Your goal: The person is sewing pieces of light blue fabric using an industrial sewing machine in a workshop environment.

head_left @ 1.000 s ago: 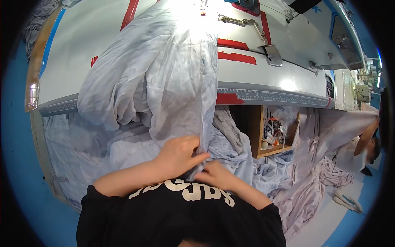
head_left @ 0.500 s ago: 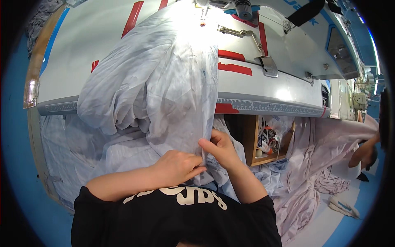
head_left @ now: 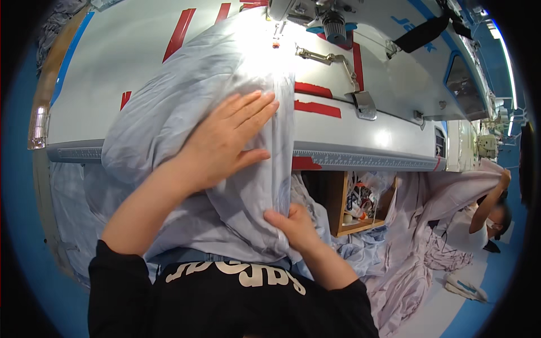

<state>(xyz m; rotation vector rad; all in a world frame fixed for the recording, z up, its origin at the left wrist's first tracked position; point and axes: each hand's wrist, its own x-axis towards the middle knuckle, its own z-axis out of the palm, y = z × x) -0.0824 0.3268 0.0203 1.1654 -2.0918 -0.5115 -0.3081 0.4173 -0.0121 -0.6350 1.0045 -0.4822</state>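
Note:
A pale blue-grey fabric [head_left: 163,118] is bunched over the table's front edge and runs up under the brightly lit needle area of a sewing machine [head_left: 333,27]. My left hand [head_left: 228,138] lies flat on it with the fingers stretched toward the needle, well short of it. Closer to me, my right hand [head_left: 296,228] pinches the fabric's right-hand edge, thumb on top and the fingers partly hidden beneath. A long folded edge runs between that hand and the needle. More of the cloth hangs down to my lap.
A ruler strip [head_left: 366,160] follows the table's front edge. Under it, an open wooden drawer [head_left: 363,226] holds small items. Red tape [head_left: 318,108] marks the tabletop. At the right, another person [head_left: 479,225] lifts pinkish fabric [head_left: 451,188]. A metal guide arm [head_left: 363,104] sits right of the needle.
My left hand has left the edge near my right hand, moved forward and opened flat on the fabric. My right hand has shifted slightly nearer to me. The other person's arm has risen.

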